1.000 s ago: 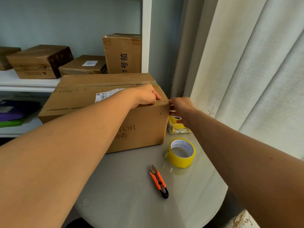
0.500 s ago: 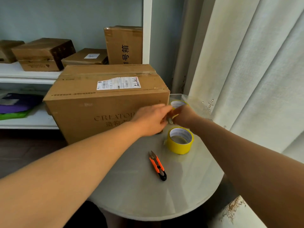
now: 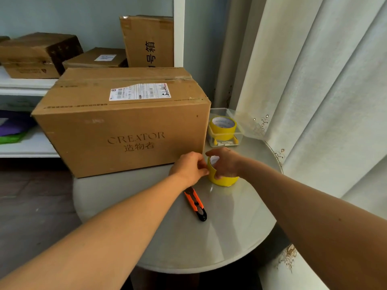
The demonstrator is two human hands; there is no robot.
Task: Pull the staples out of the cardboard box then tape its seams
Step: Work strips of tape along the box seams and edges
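1. Center frame: the right hand (image 3: 225, 164) grips a yellow tape roll (image 3: 223, 178) on the round worktop (image 3: 219, 243); left hand (image 3: 188, 167) fingers pinch its edge.
2. The cardboard box (image 3: 125, 126) sits closed just left of the roll.
3. A clear plastic tub (image 3: 226, 141), right of the box, holds another yellow roll (image 3: 223, 127) and pale sticks.

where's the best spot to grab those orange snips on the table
Take the orange snips by the orange handle bars in the middle, coming from above with thumb and finger on the two long sides. They lie flat on the table, black looped end toward the person, blade tips up by the left hand, so stay off that end.
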